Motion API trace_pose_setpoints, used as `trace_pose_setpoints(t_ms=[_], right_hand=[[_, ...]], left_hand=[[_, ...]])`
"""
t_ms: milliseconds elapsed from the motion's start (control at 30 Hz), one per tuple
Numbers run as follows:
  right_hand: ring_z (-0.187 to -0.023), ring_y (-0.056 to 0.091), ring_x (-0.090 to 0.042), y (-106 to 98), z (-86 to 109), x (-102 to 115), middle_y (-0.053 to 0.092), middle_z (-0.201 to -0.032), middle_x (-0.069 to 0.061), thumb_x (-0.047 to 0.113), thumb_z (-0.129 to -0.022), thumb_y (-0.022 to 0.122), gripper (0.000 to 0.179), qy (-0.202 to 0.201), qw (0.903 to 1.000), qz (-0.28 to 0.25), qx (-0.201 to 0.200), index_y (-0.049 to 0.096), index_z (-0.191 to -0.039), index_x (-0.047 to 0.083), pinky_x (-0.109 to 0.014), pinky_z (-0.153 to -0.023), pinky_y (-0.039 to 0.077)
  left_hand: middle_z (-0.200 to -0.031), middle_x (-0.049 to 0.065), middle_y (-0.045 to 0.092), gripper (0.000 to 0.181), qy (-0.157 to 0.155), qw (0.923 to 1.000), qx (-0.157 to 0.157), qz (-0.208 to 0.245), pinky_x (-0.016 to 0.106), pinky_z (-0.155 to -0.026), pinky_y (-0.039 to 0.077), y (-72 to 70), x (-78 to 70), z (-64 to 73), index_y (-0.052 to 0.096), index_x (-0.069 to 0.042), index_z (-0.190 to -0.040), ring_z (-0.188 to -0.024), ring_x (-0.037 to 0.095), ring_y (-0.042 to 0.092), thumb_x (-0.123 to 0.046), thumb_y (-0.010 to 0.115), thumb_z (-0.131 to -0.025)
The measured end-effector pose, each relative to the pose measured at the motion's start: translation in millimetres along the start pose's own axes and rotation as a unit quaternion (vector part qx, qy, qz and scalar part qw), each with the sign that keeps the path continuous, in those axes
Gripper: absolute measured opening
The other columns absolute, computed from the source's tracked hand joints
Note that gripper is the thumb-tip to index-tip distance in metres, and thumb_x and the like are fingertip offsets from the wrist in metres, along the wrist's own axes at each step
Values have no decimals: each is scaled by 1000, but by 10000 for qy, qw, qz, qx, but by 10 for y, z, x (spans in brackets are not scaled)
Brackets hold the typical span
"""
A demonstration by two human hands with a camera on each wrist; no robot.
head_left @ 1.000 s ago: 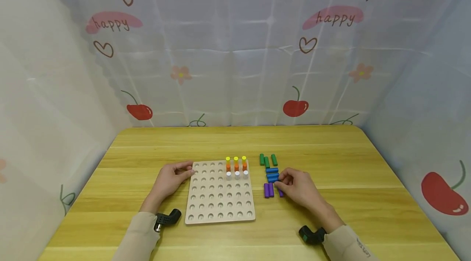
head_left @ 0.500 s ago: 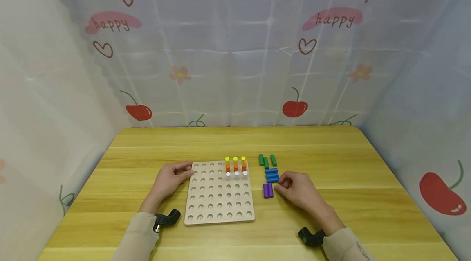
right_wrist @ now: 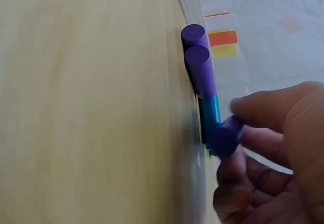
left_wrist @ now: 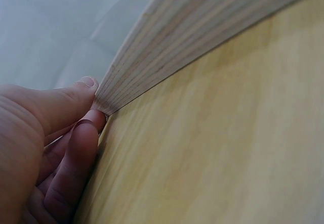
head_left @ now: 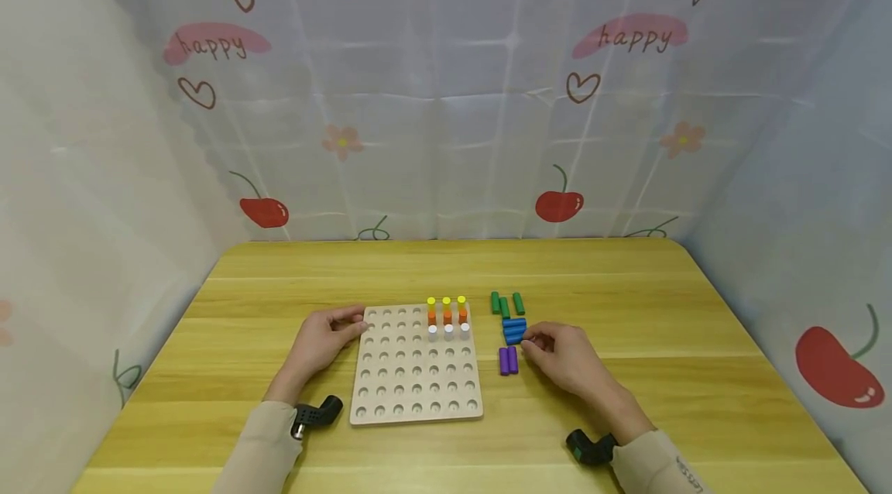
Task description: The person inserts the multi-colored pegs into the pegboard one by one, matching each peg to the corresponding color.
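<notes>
- A pale curtain [head_left: 432, 107] printed with cherries, hearts, flowers and the word "happy" hangs behind the work, with pale sheeting at both sides.
- A light wood-grain table [head_left: 613, 285] spreads out in front of it.
- A square wooden pegboard [head_left: 409, 363], seven holes by seven, lies flat on the table, left of centre.
- Beige sleeves [head_left: 259, 444] come in from the near edge, the right one carrying some lettering.
- The left hand [head_left: 324, 339] grips the pegboard at its far left corner, thumb and fingers pinching the edge.
- The right hand [head_left: 566, 358] is right of the pegboard, thumb and fingers closed on one peg, its fingertips just beside the blue pegs.
- A black wrist camera [head_left: 319, 411] sits on each wrist.
- Three yellow pegs [head_left: 447, 302] stand upright in the pegboard's far row, in its three rightmost columns.
- Three orange pegs [head_left: 447, 318] stand in the next row nearer, same columns.
- Three white pegs [head_left: 448, 333] stand in the third row.
- Three green pegs [head_left: 505, 308] lie on the table, right of the pegboard.
- Three blue pegs [head_left: 514, 331] lie crosswise, close together, just nearer than the green.
- Two purple pegs [head_left: 512, 359] lie side by side, nearer again.
- A single purple peg [right_wrist: 225, 139] is pinched in the right hand, as the right wrist view shows.
</notes>
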State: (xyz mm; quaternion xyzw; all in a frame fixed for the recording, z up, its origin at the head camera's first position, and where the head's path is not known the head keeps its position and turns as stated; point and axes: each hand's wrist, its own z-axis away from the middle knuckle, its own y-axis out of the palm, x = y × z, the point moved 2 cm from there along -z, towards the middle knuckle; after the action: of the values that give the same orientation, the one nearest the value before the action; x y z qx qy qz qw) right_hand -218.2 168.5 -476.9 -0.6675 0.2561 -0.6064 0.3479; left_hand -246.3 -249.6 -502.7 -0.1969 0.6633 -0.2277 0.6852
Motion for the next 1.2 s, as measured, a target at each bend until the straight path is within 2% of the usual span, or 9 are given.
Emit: trace_pose_setpoints(t_ms=[233,400,600,700,900,1200], right_hand=[[-80,55,-11,-29,-7,102,71,-103,1,22,-102,66,15,-272,9996,-28,-55,78,-109,15,-26,-70,48],[-81,54,-12,9,-38,201,70,-102,3,22,-101,69,17,-386,9989,-254,17,78,-112,14,-25,-70,47],[-87,60,-10,93,-88,346,71,-105,5,20,-100,71,17,-457,9982,-392,19,78,-114,14,-26,-77,53],[-87,64,-9,123,-110,447,71,-104,4,19,-100,70,17,-496,9972,-551,32,77,-115,14,-27,-77,56],[-85,62,-7,205,-144,690,72,-104,6,20,-97,73,14,-690,9951,-712,21,77,-111,17,-27,-76,55],[-89,63,-11,427,-164,950,70,-106,5,19,-98,73,11,-960,9902,-942,382,77,-108,19,-26,-79,56]], left_hand=[[-112,1,77,40,24,10000,-5,-22,21,-80,53,1,-7,-1,72,-16,-133,-97,11,70,-30,76,-96],[-113,2,76,40,-5,10000,-18,9,21,-75,53,6,2,0,72,-15,-133,-94,11,69,-30,76,-96],[-112,1,76,40,11,10000,-25,23,21,-75,54,10,16,-9,72,-15,-133,-94,11,69,-30,76,-96],[-112,1,76,41,25,10000,-15,40,22,-74,54,10,21,-16,72,-16,-133,-93,12,70,-31,76,-96],[-110,0,76,41,25,10000,-34,28,21,-75,53,-9,20,-31,72,-16,-133,-93,11,69,-32,76,-96],[-110,0,76,42,63,9999,1,88,21,-73,53,5,29,-25,71,-15,-134,-91,11,69,-32,76,-96]])
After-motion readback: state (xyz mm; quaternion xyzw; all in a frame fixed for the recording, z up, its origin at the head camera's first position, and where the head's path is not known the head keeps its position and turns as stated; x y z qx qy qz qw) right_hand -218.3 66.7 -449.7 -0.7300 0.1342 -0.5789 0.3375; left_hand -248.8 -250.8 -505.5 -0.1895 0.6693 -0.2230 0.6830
